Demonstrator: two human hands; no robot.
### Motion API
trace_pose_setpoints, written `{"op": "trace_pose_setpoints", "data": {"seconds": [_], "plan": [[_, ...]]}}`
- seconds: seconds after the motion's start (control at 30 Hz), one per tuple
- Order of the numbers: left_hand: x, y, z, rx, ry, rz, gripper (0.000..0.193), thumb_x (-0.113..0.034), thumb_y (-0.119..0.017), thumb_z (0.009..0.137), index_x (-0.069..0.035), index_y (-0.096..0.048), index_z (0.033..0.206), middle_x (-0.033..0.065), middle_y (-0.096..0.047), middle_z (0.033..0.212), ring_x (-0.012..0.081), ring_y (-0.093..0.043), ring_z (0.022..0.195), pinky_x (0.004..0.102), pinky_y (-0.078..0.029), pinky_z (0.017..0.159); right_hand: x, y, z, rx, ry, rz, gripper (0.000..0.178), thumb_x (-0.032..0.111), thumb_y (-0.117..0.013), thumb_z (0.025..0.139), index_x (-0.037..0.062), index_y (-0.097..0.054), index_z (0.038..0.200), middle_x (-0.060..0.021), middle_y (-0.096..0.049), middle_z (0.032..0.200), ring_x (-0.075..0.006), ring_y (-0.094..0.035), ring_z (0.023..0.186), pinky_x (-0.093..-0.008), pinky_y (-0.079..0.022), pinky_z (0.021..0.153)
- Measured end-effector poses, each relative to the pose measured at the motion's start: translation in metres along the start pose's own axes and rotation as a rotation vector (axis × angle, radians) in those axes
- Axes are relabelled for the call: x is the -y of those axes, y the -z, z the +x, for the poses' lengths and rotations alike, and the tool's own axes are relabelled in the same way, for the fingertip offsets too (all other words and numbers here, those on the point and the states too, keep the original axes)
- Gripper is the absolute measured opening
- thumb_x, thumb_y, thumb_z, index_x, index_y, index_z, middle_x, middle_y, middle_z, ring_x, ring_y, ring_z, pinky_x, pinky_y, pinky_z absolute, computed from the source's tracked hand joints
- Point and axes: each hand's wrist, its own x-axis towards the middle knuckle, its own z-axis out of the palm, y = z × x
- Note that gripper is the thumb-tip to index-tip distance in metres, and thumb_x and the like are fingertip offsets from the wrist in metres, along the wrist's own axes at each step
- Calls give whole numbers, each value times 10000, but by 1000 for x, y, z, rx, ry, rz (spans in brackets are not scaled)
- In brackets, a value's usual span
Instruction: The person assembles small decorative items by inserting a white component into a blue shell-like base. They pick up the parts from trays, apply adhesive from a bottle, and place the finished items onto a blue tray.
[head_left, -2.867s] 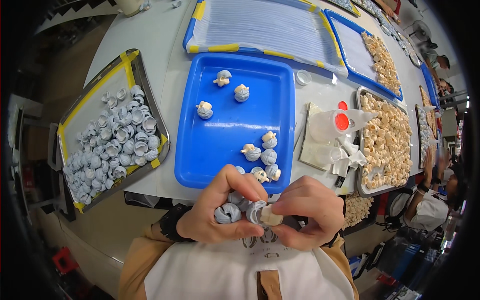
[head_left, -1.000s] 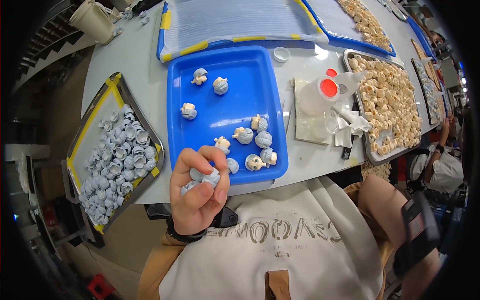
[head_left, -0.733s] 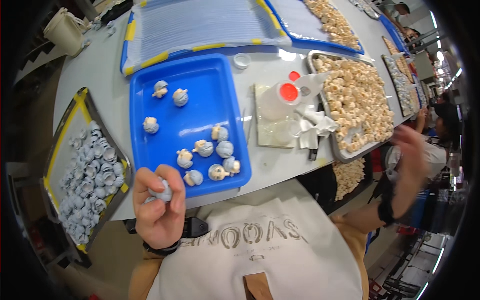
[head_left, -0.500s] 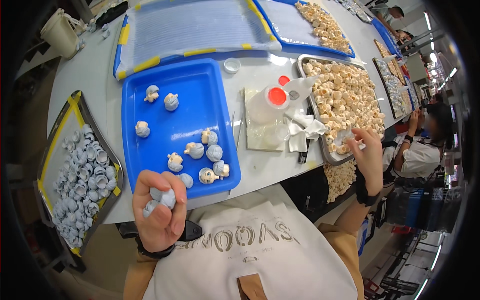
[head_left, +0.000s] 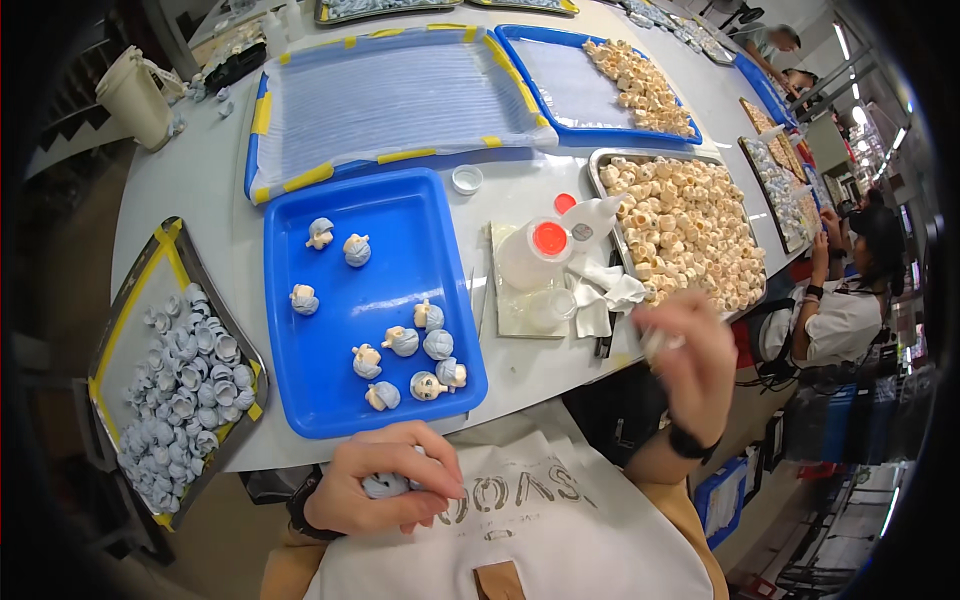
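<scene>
Low in front of my apron, my left hand (head_left: 400,455) is curled around light grey-blue doll hair pieces (head_left: 385,486), partly hidden by the fingers. My right hand (head_left: 695,365) is raised near the front edge of a metal tray (head_left: 598,185) heaped with beige doll face pieces (head_left: 690,230). Its fingers are bent together and blurred; something pale shows at the fingertips, too smeared to name. Several small doll heads (head_left: 402,341) with grey-blue hair lie in a blue tray (head_left: 350,400) ahead of my left hand.
A taped tray (head_left: 115,330) of grey-blue hair shells (head_left: 190,380) stands at left. Between the trays, a board (head_left: 515,325) carries a white bottle (head_left: 530,255) with a red opening, beside white cloth (head_left: 605,300). A paper-lined tray (head_left: 400,100) lies behind. A person (head_left: 840,300) sits at right.
My right hand has come away from the beige pieces, moving left and toward me. My left hand has lowered and shifted right, turning its back upward. The view has shifted slightly.
</scene>
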Motion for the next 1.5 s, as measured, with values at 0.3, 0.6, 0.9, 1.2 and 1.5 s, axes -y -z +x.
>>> {"op": "trace_pose_setpoints", "data": {"seconds": [0.3,0.6,0.9,1.2,1.5], "plan": [[9,2,-1,-50,-117,-67,210,-58,-676,844,8,-622,1036,116,-534,1085,105,-581,651,223,-468,525,52,-106,14,84,489,524,353,185,-844,646,33,-684,921,-67,-629,820,-192,-576,700,-273,-459,595],[12,1,3,-93,-80,-80,227,-179,-651,891,1,-623,1026,87,-536,1022,89,-563,636,220,-456,534,46,-103,8,-20,581,232,311,100,-781,614,36,-715,911,-63,-650,828,-183,-580,678,-270,-469,569],[15,-1,6,-307,-164,-106,243,-19,-484,889,45,-591,1097,115,-505,1099,107,-566,695,216,-448,539,32,-72,12,-139,482,146,345,-24,-670,578,-16,-682,923,-111,-649,864,-202,-609,700,-279,-479,592],[24,3,6,-336,-228,-115,408,-18,-530,861,36,-433,1253,178,-577,1076,118,-580,671,216,-474,552,0,-41,20,45,-9,-351,267,-5,-691,697,21,-659,961,-94,-615,862,-264,-561,796,-347,-436,714],[15,-3,8,-413,-153,-184,366,17,-499,818,64,-489,1181,228,-595,1108,161,-630,745,250,-527,622,-5,-46,22,92,-12,-398,237,22,-703,696,36,-654,927,-72,-609,844,-263,-550,805,-365,-421,710]]}}
